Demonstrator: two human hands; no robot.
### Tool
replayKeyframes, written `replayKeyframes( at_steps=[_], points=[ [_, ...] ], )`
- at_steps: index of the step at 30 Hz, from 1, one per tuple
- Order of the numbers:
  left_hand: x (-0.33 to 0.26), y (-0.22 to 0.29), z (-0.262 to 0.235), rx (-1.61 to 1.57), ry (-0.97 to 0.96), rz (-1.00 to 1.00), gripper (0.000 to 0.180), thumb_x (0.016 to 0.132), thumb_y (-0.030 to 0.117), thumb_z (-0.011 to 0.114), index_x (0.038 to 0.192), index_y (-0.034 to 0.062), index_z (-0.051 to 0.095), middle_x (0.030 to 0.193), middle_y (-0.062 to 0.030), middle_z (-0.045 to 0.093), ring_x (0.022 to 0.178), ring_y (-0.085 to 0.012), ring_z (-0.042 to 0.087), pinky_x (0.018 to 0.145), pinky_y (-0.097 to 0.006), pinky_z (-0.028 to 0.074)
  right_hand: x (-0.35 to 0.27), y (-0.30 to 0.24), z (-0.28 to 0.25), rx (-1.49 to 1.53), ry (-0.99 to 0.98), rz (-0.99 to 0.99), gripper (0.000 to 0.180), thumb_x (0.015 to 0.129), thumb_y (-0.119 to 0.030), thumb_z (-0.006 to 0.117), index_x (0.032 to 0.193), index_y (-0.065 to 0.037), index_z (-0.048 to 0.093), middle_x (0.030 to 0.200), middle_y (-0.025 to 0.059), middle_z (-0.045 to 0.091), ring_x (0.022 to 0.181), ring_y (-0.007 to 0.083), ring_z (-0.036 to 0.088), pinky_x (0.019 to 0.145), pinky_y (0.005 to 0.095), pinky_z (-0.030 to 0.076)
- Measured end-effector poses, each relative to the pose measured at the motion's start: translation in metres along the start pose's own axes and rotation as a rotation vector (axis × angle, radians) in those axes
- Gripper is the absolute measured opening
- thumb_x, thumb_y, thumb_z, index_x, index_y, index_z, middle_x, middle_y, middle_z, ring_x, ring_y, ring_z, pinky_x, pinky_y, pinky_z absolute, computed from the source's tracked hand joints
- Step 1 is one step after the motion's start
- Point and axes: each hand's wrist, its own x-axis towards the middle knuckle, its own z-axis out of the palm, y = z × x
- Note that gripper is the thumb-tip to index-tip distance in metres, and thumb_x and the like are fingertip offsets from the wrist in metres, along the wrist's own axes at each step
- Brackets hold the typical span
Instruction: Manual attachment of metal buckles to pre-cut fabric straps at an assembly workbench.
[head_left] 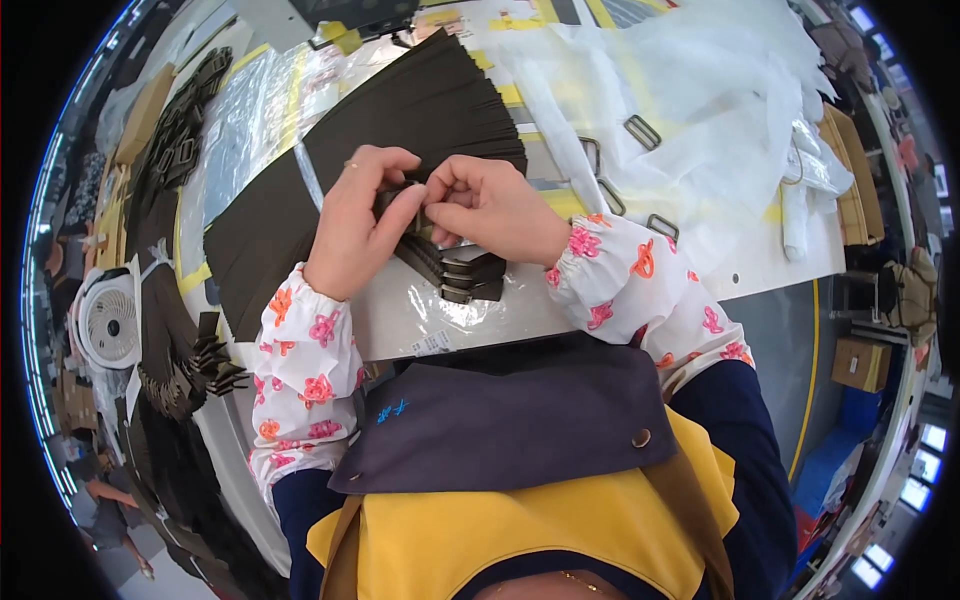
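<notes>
Above the near part of the table my left hand is closed, thumb and fingers pinching a dark webbing strap. My right hand meets it from the other side, its fingertips curled and pressed together at the same strap. The fingers hide most of the spot where they meet. Just below the hands lies a small pile of dark straps with metal buckles. Behind and left of the hands a wide bundle of dark olive strips is fanned out, with a pale band across it.
Several loose rectangular buckles, one a metal slider, lie to the right near white sheeting. More dark buckled straps lie at the far left. A white fan stands at left, and a cardboard box at lower right.
</notes>
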Motion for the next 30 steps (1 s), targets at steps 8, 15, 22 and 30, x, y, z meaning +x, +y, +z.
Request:
replayKeyframes(
  at_steps=[8,15,22,30],
  points=[
    [0.007,-0.001,0.02,0.231,-0.229,0.206,0.034,0.07,0.028,0.069,0.057,0.0019,0.053,0.056,-0.0091,0.05,0.056,-0.0273,0.05,0.05,-0.034,0.038,-0.047,-0.018,-0.024,-0.428,0.051,-0.137,0.01,0.074,-0.002,0.058,0.078,-0.002,0.049,0.064,-0.003,0.047,0.054,0.0014,0.041,0.048,0.0176,0.035],
    [-0.018,0.017,0.01,0.321,-0.59,0.111,0.042,0.079,0.037,0.058,0.052,0.0062,0.057,0.047,-0.013,0.049,0.049,-0.0319,0.052,0.048,-0.038,0.041,-0.058,-0.039,-0.115,-1.312,0.487,-0.427,0.011,0.075,-0.009,0.061,0.082,-0.003,0.056,0.073,0.009,0.057,0.06,0.0194,0.057,0.054,0.0286,0.044],
    [-0.002,0.012,0.032,0.402,-0.624,0.001,0.019,0.074,0.024,0.061,0.073,0.0057,0.06,0.061,-0.0118,0.057,0.059,-0.0298,0.057,0.053,-0.041,0.044,-0.043,-0.036,-0.175,-1.684,0.417,-0.241,0.014,0.074,-0.013,0.06,0.079,-0.001,0.056,0.077,0.013,0.058,0.062,0.0315,0.055,0.059,0.0377,0.045],
    [0.01,0.012,0.052,0.548,0.015,0.315,0.036,0.065,0.009,0.067,0.099,0.0061,0.055,0.096,-0.006,0.051,0.085,-0.0228,0.051,0.069,-0.033,0.041,-0.044,-0.042,-0.165,-1.522,0.556,-0.297,0.012,0.073,-0.01,0.052,0.07,0.0,0.048,0.066,0.0157,0.055,0.061,0.0331,0.055,0.056,0.0401,0.045]
  ],
)
